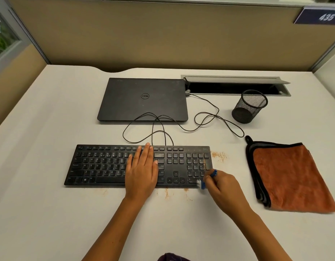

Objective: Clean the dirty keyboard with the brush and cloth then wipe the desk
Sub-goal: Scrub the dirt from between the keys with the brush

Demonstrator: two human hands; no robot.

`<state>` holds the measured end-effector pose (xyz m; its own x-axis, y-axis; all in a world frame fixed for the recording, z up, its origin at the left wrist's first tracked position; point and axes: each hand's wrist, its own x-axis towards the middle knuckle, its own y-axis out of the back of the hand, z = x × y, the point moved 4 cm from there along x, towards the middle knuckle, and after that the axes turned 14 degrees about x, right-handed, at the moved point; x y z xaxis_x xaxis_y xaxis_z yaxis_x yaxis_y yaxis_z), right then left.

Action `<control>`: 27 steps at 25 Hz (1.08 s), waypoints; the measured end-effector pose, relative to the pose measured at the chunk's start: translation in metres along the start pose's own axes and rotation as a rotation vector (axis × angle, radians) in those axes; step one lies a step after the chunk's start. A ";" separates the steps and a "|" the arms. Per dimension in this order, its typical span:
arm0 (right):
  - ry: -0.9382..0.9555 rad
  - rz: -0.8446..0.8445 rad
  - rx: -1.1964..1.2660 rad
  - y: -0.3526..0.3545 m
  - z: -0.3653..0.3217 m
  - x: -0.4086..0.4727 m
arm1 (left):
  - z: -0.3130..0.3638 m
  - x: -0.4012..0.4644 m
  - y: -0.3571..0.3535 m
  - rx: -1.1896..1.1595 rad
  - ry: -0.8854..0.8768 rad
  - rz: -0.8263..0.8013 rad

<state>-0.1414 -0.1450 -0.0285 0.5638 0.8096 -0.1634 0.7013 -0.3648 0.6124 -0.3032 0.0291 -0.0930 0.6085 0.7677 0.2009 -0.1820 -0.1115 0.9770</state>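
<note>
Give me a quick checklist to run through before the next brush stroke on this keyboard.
1. Left hand flat on the keyboard, steadying it: ok.
2. Right hand grips the brush: ok.
3. Bristles at the number pad's near corner: ok.
4. Number pad free of brown dust: not ok, a streak remains by its right edge.
5. Desk free of dust: not ok, dust right of and in front of the keyboard.
6. Cloth folded at right: ok.
</note>
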 end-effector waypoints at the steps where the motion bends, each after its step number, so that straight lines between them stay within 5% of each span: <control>1: 0.021 0.035 0.031 0.002 -0.002 -0.001 | 0.000 0.000 0.000 0.000 0.000 0.000; 4: 0.055 0.129 0.115 0.004 -0.007 0.000 | -0.001 0.000 -0.002 0.000 0.000 -0.003; 10: 0.025 0.010 0.025 -0.001 0.001 -0.003 | -0.002 0.001 -0.005 -0.011 0.010 -0.023; 17: 0.090 0.288 0.220 0.027 0.000 0.022 | -0.001 0.001 -0.004 0.005 0.006 -0.018; 27: 0.004 -0.012 -0.038 0.021 0.002 0.034 | 0.000 0.001 -0.004 0.019 0.002 -0.009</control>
<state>-0.1066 -0.1263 -0.0227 0.5535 0.8158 -0.1674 0.6908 -0.3375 0.6395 -0.3022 0.0307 -0.0966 0.6087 0.7698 0.1918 -0.1620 -0.1160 0.9800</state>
